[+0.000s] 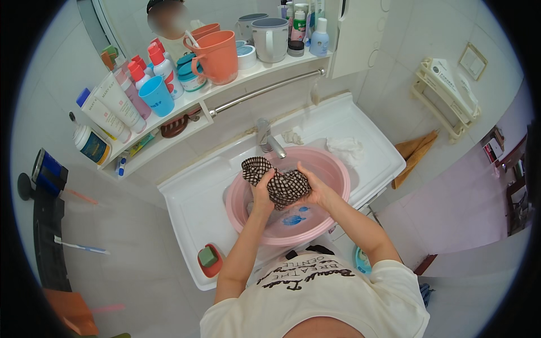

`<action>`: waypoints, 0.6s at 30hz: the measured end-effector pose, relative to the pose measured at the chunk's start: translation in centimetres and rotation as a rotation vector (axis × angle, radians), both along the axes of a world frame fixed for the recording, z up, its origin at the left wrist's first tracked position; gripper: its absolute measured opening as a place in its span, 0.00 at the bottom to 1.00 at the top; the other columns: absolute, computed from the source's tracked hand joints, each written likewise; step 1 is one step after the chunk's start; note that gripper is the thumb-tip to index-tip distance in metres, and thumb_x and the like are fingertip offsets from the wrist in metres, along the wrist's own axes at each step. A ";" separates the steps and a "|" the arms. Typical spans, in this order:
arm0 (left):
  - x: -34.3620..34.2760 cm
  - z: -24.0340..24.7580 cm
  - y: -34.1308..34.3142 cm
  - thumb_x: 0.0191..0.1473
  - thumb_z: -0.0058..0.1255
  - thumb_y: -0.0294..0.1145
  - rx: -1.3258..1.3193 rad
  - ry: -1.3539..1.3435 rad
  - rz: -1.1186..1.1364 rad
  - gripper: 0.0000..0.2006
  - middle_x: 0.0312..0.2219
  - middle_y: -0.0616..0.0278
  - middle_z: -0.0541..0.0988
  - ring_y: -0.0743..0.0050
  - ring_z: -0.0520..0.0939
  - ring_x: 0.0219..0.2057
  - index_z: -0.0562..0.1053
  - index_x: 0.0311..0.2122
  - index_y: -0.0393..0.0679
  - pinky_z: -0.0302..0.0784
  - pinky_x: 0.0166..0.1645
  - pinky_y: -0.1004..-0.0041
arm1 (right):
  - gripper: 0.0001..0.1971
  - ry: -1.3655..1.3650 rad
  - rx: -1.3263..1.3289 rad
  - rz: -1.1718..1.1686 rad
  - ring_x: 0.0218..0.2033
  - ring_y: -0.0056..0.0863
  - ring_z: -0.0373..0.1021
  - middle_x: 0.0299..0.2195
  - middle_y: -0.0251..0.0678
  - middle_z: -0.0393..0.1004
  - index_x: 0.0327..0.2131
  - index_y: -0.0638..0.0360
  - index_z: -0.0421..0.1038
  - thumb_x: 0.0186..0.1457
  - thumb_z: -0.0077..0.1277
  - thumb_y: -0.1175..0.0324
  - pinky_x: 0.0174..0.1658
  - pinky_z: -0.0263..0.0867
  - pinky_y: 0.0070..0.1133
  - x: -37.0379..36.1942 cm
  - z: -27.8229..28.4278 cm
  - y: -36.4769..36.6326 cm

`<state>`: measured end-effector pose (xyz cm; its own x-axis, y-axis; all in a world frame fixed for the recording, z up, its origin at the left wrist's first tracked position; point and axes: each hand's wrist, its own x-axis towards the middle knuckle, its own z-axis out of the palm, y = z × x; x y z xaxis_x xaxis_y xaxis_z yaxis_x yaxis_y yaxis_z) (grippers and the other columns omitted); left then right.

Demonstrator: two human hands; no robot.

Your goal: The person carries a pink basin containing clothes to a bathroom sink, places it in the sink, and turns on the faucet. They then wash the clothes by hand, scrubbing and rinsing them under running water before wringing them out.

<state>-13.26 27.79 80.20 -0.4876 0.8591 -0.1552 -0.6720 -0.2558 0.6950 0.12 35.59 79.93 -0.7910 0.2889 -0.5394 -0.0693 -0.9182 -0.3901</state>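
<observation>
Bunched up above a pink basin is a black and cream checked cloth. My left hand is closed on its left part, thumb on top. At the cloth's right end my right hand grips it, with the thumb pointing up. The basin sits in the white sink and holds water; a blue printed pattern shows at its bottom. Just behind the basin stands a chrome faucet, its spout over the rim. What kind of garment or cloth this is I cannot make out.
A green soap bar lies in a red dish on the left of the sink counter. White crumpled cloth rests right of the basin. Above runs a shelf with cups, including an orange mug, and several bottles.
</observation>
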 end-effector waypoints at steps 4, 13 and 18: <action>-0.3 0.2 0.0 0.48 0.45 0.31 0.123 -0.132 -0.030 0.16 0.25 0.60 0.73 0.69 0.76 0.29 0.63 0.44 0.45 0.73 0.34 0.71 | 0.24 -0.035 0.157 -0.121 0.38 0.40 0.67 0.37 0.44 0.67 0.42 0.57 0.61 0.45 0.49 0.54 0.35 0.65 0.44 -0.5 0.1 0.2; -3.4 -0.1 2.0 0.47 0.46 0.43 -0.296 -0.269 -0.250 0.13 0.25 0.57 0.76 0.63 0.78 0.25 0.69 0.32 0.44 0.76 0.28 0.64 | 0.16 -0.214 1.286 -0.229 0.39 0.29 0.60 0.35 0.38 0.59 0.34 0.57 0.60 0.38 0.50 0.72 0.43 0.58 0.26 -0.6 2.3 -1.6; -3.4 1.9 2.7 0.47 0.45 0.33 -0.408 -0.161 -0.368 0.10 0.22 0.56 0.74 0.65 0.77 0.22 0.68 0.31 0.38 0.76 0.26 0.68 | 0.16 -0.049 1.801 -0.111 0.41 0.43 0.54 0.37 0.43 0.55 0.32 0.55 0.60 0.34 0.49 0.73 0.46 0.51 0.31 -0.3 3.4 -2.3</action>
<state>-16.71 30.52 82.07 -0.1105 0.8228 -0.5575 -0.7719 0.2824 0.5697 -0.13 33.30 83.29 -0.7241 0.5291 0.4424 -0.0530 0.5968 -0.8006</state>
